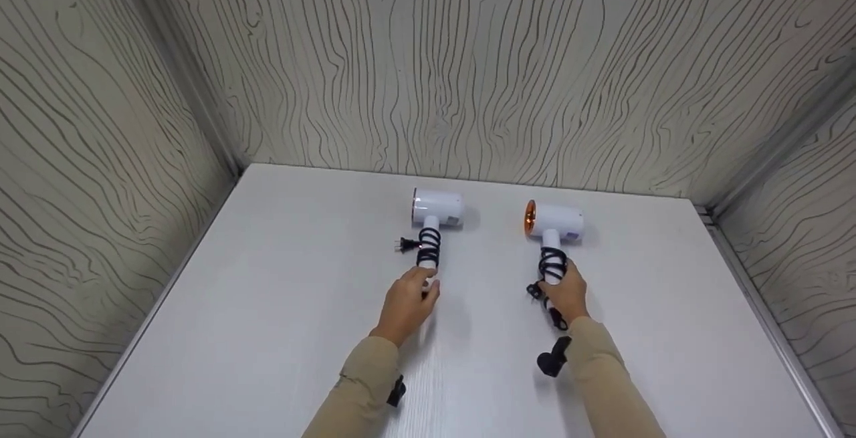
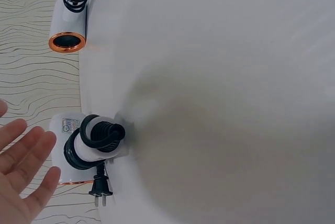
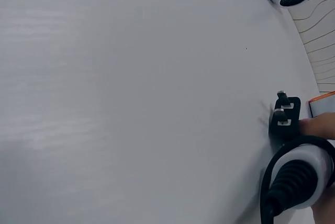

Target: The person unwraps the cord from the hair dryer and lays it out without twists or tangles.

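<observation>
Two white hair dryers with black cords wound round their handles are on the white table. By the handle end of the left hair dryer is my left hand; in the left wrist view its fingers are spread beside the dryer, holding nothing. That dryer's two-pin plug sticks out from the coil. My right hand grips the corded handle of the right hair dryer, which has an orange rim round its nozzle. Its black plug sits by a finger in the right wrist view.
The white tabletop meets a wood-grain patterned back wall, with similar walls at both sides. Metal edging runs along the table's right side. Black camera mounts hang at the wrists.
</observation>
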The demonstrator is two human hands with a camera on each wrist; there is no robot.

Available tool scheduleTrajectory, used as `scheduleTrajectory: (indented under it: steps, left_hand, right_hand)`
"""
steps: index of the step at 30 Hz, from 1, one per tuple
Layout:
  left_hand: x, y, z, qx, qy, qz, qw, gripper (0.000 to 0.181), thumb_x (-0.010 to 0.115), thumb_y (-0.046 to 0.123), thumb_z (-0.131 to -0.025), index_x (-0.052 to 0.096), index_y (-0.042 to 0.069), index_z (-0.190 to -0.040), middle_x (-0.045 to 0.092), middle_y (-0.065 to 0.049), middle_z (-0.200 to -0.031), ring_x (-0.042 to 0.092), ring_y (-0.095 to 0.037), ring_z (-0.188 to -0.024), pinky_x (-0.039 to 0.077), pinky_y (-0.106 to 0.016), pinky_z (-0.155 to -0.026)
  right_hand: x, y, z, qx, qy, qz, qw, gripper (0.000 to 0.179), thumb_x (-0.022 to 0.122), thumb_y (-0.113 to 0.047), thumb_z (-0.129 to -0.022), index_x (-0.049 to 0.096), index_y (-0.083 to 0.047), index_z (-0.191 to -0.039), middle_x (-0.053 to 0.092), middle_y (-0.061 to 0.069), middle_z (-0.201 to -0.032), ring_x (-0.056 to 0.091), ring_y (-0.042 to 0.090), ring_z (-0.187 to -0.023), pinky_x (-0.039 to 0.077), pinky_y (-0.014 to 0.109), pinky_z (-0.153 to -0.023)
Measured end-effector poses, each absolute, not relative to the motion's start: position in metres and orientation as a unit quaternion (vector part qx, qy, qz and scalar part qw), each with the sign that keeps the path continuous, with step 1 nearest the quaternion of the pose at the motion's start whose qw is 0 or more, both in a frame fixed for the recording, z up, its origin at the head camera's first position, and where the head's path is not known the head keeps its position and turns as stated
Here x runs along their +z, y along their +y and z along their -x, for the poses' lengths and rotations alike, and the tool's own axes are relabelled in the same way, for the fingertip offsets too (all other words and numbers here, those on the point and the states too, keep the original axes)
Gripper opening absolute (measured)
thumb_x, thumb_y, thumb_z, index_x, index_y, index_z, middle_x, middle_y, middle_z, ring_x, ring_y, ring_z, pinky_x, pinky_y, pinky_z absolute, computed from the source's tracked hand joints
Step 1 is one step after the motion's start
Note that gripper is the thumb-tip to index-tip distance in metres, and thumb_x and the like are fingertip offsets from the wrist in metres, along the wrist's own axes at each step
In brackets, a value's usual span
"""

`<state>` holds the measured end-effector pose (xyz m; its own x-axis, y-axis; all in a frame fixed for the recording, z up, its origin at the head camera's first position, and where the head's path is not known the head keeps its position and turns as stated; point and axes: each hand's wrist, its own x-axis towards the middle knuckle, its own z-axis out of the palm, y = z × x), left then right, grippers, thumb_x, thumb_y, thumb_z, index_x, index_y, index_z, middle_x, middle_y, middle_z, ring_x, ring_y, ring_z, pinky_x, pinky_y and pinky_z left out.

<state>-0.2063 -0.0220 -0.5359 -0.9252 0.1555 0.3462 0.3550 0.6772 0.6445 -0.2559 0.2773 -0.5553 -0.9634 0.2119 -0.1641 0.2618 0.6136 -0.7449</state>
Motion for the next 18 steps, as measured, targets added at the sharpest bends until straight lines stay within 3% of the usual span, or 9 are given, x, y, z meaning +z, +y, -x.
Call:
scheduleTrajectory:
  steps: [8,12,18]
  left_hand:
    - [-0.535,-0.022,0.206,-0.367,-0.904,0.149,0.16,0.02,0.061,0.013,-0.093,0.067,0.003,-0.109,0.07,-0.01,-0.1,0.069,-0.019,-0.087,0.059,-0.023,-0.069]
    - [-0.534,-0.021,0.206,-0.372,-0.905,0.147,0.148,0.02,0.06,0.013,-0.093,0.067,0.003,-0.109,0.07,-0.011,-0.102,0.069,-0.021,-0.087,0.059,-0.025,-0.07]
    - [-0.533,-0.019,0.205,-0.378,-0.904,0.147,0.137,0.02,0.058,0.012,-0.094,0.066,0.002,-0.108,0.07,-0.013,-0.103,0.07,-0.022,-0.089,0.06,-0.026,-0.071]
  right_hand:
    - [-0.55,0.28,0.256,-0.419,0.893,-0.162,0.041,0.069,0.059,-0.004,-0.085,0.025,0.013,-0.144,0.042,0.035,-0.139,0.046,0.045,-0.126,0.041,0.052,-0.109]
    - [-0.546,0.284,0.255,-0.414,0.893,-0.172,0.049,0.066,0.061,-0.011,-0.086,0.032,0.015,-0.14,0.046,0.036,-0.134,0.05,0.044,-0.121,0.045,0.05,-0.104]
    - [-0.544,0.29,0.254,-0.416,0.889,-0.177,0.078,0.07,0.06,-0.017,-0.089,0.026,0.015,-0.141,0.043,0.036,-0.136,0.048,0.044,-0.123,0.045,0.05,-0.104]
